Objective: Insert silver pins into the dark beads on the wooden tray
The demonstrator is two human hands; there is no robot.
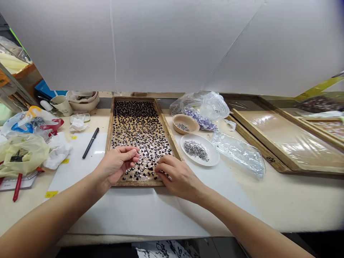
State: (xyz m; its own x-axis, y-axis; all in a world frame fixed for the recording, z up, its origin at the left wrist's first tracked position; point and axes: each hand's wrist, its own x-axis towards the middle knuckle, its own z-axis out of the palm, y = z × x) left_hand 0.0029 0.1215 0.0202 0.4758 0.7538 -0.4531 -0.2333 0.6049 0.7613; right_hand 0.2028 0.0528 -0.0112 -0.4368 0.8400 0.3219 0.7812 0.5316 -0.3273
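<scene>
Head view. Left hand [116, 165]: grip narrow, thumb and forefinger brought together above the near half of the wooden tray [168, 130]; cannot tell whether anything is pinched. Right hand [178, 176]: fingers curled down at the tray's near right corner, fingertips among the black pieces [134, 107]; grip contents hidden, spread cannot be told.

Black pieces: lie in the tray, between and beyond both grips; dense at the far end, loosely scattered close to the fingers.

Right of and beyond the right grip: white plate [215, 157] with small grey bits [196, 150]; behind it, tan bowl [186, 118], also holding small bits. Further off the same way: purple pieces [202, 120] beside a crumpled clear bag [215, 104]. Well to the right: framed panels [292, 138].

Left of the left grip: black pen [90, 143], on the white sheet [150, 215]. Sheet and tray rest on the bench [285, 204].
</scene>
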